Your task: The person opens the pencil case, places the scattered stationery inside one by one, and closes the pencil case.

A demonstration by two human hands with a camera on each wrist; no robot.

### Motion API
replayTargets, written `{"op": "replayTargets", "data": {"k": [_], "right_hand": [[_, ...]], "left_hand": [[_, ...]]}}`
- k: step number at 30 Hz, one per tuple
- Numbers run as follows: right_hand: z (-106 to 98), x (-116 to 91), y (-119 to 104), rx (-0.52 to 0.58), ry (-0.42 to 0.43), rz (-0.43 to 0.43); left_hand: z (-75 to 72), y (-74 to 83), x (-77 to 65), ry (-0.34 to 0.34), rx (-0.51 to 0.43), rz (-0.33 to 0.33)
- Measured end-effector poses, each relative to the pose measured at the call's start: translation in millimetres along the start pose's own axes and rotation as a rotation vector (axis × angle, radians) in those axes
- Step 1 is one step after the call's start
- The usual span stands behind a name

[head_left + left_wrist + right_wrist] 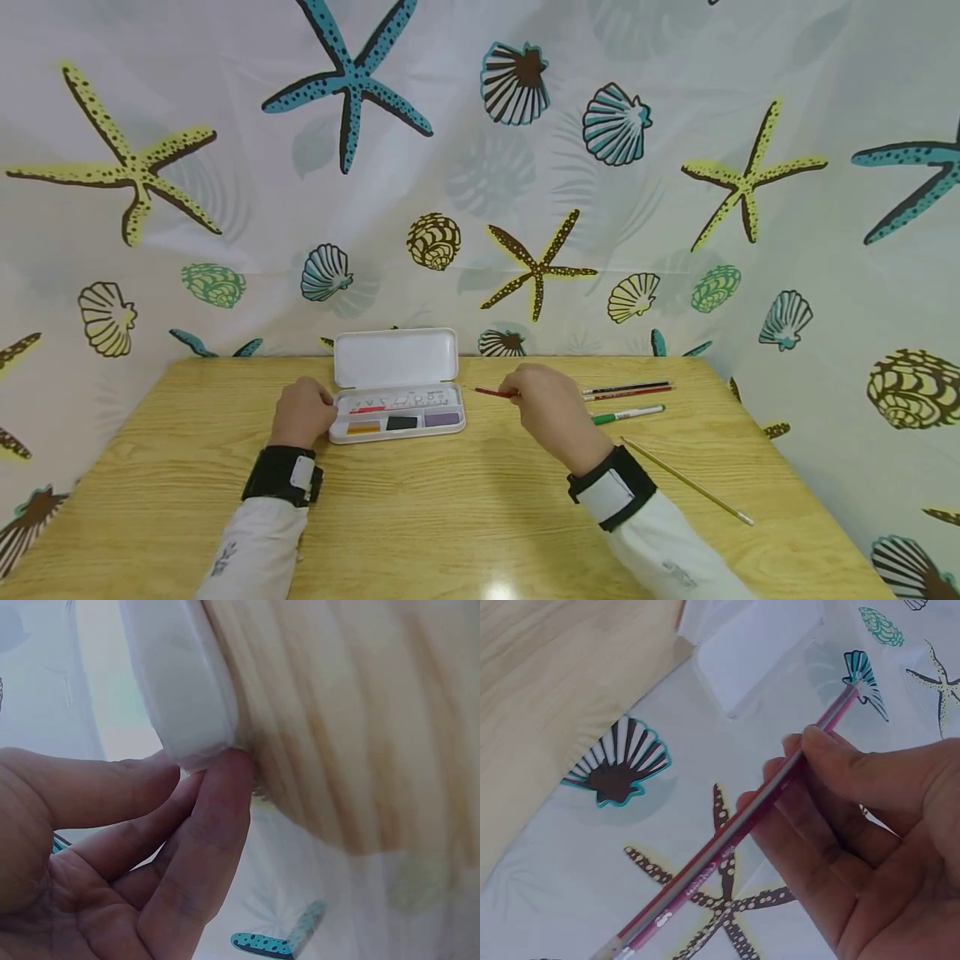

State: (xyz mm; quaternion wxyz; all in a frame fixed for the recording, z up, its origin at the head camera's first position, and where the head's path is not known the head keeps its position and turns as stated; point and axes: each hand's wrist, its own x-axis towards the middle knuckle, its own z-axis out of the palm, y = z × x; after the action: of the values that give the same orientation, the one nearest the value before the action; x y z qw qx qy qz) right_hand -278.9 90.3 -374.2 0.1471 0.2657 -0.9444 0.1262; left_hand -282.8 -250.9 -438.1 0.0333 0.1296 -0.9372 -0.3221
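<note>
A white pencil case (397,438) lies with its lid raised (396,358). My left hand (302,412) is at its left end, where thumb and forefinger pinch the corner of the case (187,682). My right hand (551,408) is raised to the right of the case. It holds a red pencil (491,392) between thumb and fingers, the tip pointing left at the case. In the right wrist view the pencil (727,832) shows red and pink with a silvery stripe. Inside the case are an orange block (363,427), a black one (402,423), a purple one (442,419) and a red strip (367,410).
Right of my right hand, a black pencil (630,387) and a red pencil (637,392) lie side by side. A white marker with a green end (628,414) is just nearer. A yellowish pencil (690,482) lies slantwise at the right. Patterned cloth (450,183) hangs behind the table.
</note>
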Motion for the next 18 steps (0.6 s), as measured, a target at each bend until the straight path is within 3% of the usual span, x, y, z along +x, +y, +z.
{"op": "replayTargets", "data": {"k": [10, 18], "right_hand": [[12.2, 30.8, -33.9, 0.02, 0.05, -0.157], [30.0, 50.3, -55.8, -0.003, 0.032, -0.197]], "left_hand": [[0.8, -3.4, 0.2, -0.004, -0.007, -0.012], [-0.9, -1.5, -0.2, -0.006, -0.022, -0.006]]}}
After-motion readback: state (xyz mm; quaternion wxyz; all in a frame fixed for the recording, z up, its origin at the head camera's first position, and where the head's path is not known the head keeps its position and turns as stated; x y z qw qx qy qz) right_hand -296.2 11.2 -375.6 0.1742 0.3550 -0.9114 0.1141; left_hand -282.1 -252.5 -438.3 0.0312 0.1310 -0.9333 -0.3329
